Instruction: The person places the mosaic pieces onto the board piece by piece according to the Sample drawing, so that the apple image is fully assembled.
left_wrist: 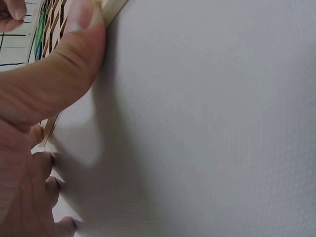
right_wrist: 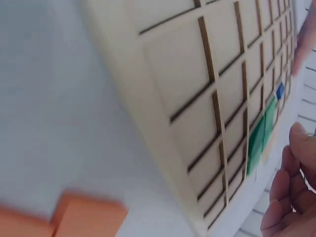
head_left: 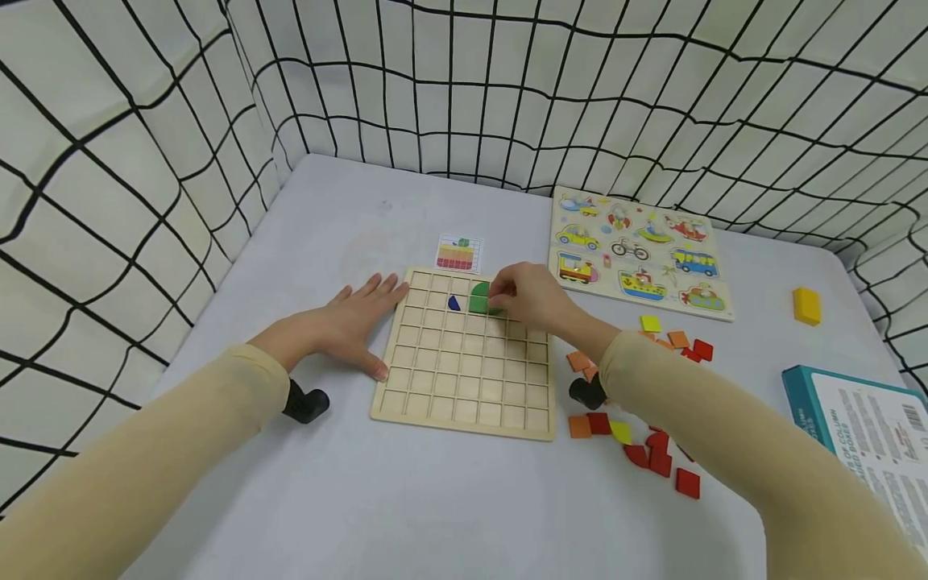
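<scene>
A wooden grid board (head_left: 464,430) lies on the table between the hands. My left hand (head_left: 355,322) is spread flat at its left edge, the thumb (left_wrist: 79,49) against the rim in the left wrist view. My right hand (head_left: 532,298) is over the top rows, thumb and fingers bent together right at the green pieces (head_left: 479,298). In the right wrist view, green pieces (right_wrist: 256,140) sit in the cells below that hand; I cannot tell whether its fingertips hold one. A dark blue half-round piece (head_left: 453,303) lies one cell to the left of the green.
A pattern card (head_left: 458,254) lies behind the board. Orange pieces (head_left: 579,426) and red pieces (head_left: 688,483) are scattered to the right, partly under the right arm. Farther off are a picture puzzle (head_left: 638,250), a yellow block (head_left: 806,306) and a teal box (head_left: 805,395). Black netting surrounds the table.
</scene>
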The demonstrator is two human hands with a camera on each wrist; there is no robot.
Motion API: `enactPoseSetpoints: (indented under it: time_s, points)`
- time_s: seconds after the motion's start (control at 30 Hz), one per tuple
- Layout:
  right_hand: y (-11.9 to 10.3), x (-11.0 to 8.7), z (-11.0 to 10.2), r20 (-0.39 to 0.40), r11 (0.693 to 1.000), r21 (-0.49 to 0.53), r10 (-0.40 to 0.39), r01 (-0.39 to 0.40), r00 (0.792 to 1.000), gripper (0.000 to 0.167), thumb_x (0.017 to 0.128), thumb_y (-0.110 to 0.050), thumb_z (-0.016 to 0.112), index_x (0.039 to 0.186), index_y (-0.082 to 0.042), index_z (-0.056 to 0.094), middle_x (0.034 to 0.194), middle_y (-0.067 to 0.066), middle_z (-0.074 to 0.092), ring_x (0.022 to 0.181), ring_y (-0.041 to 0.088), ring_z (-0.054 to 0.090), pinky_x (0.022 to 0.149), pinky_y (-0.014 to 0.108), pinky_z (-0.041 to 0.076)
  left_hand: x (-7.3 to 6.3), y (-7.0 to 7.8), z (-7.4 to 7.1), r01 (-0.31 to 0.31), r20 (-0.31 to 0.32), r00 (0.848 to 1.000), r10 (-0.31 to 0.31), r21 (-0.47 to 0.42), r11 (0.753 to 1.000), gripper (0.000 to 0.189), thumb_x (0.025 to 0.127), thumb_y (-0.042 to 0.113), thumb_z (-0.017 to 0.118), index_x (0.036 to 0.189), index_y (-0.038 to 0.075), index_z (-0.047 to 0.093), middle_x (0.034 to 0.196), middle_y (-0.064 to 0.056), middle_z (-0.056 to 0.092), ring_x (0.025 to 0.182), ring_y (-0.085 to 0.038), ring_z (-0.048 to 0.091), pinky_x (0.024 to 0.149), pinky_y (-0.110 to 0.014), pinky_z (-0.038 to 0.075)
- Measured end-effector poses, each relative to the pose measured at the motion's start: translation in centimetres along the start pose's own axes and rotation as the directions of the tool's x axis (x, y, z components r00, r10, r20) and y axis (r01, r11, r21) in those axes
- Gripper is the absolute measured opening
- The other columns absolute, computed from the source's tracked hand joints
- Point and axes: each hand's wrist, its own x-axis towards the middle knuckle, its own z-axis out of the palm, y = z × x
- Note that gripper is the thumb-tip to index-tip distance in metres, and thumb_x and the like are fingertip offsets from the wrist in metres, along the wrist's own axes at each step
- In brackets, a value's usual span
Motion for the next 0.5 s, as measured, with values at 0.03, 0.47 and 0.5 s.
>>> enactPoseSetpoints:
  time_s: [0.03, 0.47, 0.5]
  points:
    - [0.5, -0.5, -0.5, -0.009, 1.0, 0.011, -0.003, 0.003, 1.0, 0.011, 0.097, -0.016, 0.071, 0.098, -0.005, 0.075, 0.094, 0.008, 0.074, 0.083, 0.02, 0.06, 0.074, 0.029, 0.049, 0.1, 0.1, 0.0, -0.002, 0.001, 1.0, 0.002, 0.005, 1.0, 0.134, 0.071, 0.046, 0.091, 0.165, 0.004, 0.004, 0.172, -0.022, -0.004, 0.159, -0.043, -0.008, 0.123, -0.07, 0.0]
    - [10.0, -8.8, -6.6, -0.005, 0.985, -0.041, 0.167, -0.167, 0.986, 0.018, 0.101, -0.014, 0.065, 0.115, -0.007, 0.074, 0.109, 0.012, 0.073, 0.1, 0.027, 0.062, 0.079, 0.032, 0.054, 0.7, 0.0, 0.1, -0.006, -0.004, 1.0, 0.006, 0.03, 1.0, 0.136, 0.069, 0.048, 0.093, 0.164, 0.001, 0.006, 0.171, -0.025, -0.002, 0.158, -0.046, -0.006, 0.121, -0.074, 0.003]
    - [10.4, -9.2, -6.6, 0.004, 0.984, -0.046, 0.175, -0.175, 0.985, 0.019, 0.101, -0.014, 0.065, 0.116, -0.007, 0.074, 0.11, 0.012, 0.073, 0.101, 0.027, 0.062, 0.079, 0.031, 0.054, 0.7, -0.1, 0.2, -0.008, -0.005, 1.0, 0.008, 0.027, 1.0, 0.136, 0.069, 0.047, 0.093, 0.164, 0.001, 0.007, 0.171, -0.025, -0.001, 0.158, -0.047, -0.006, 0.121, -0.074, 0.003]
